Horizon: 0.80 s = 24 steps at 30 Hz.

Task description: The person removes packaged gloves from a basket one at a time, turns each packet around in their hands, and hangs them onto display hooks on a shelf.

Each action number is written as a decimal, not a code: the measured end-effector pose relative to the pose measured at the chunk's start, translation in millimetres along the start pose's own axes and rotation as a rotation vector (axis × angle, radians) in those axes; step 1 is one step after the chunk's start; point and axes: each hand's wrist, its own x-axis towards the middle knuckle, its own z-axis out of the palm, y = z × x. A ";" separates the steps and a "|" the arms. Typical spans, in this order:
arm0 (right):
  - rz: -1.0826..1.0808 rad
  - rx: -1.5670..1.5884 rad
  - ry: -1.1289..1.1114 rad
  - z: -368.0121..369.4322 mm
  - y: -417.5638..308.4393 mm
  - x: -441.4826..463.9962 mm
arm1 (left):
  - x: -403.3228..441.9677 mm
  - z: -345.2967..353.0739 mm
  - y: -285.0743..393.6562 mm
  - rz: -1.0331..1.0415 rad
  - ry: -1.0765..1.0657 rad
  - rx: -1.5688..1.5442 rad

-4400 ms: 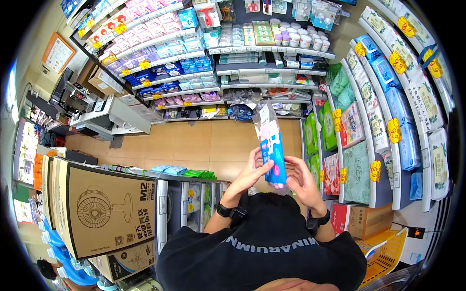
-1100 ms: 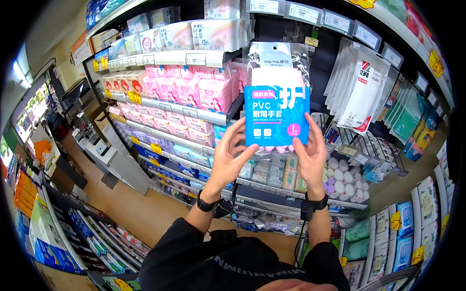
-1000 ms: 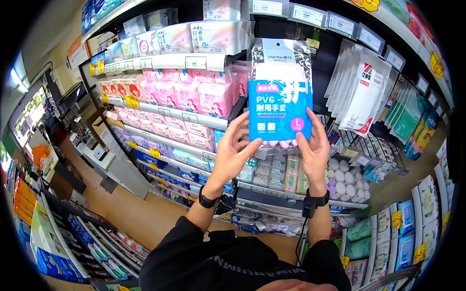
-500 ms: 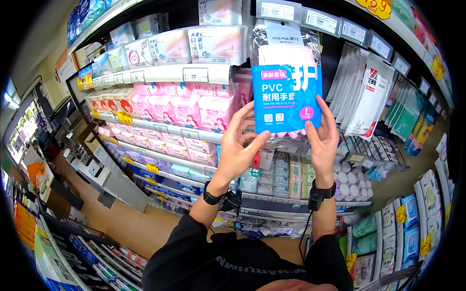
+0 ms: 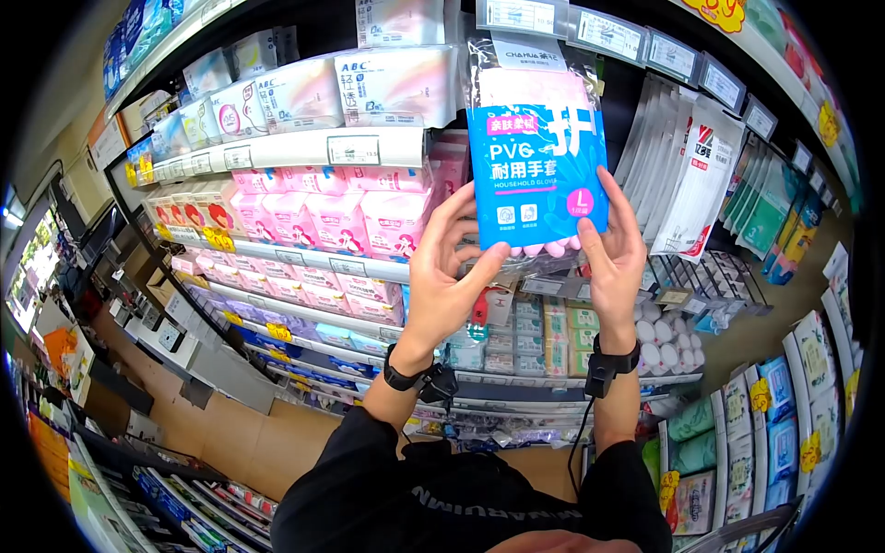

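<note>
A pack of PVC household gloves (image 5: pixel 530 175), with a blue label and pale pink gloves behind clear plastic, hangs upright from the shelf front. My left hand (image 5: pixel 452 263) grips its lower left corner, thumb on the front and fingers behind. At the lower right edge, my right hand (image 5: pixel 610 249) holds it the same way, thumb just under the pink "L" mark. Pink glove fingertips show below the label between my thumbs. Whether the pack's top is still on a hook is hidden behind the price tags.
Pink sanitary pad packs (image 5: pixel 318 221) and ABC packs (image 5: pixel 392 88) fill the left shelves. White hanging packs (image 5: pixel 705 184) are on the right, above white rolls (image 5: pixel 659 341). Price tags (image 5: pixel 604 35) line the shelf edge. A counter (image 5: pixel 203 350) stands at the far left.
My view has shifted slightly, so the shelves sit a little further left. The glove pack tilts slightly, and both hands keep their grip on it.
</note>
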 end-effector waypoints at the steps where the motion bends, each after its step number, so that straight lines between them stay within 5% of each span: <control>1: -0.005 -0.009 0.008 0.5 -0.2 0.6 | 1.1 0.1 -0.3 0.001 0.003 -0.016; 24: 0.024 -0.306 0.124 4.9 57.0 54.0 | -40.0 -23.0 -10.4 -0.127 0.064 0.170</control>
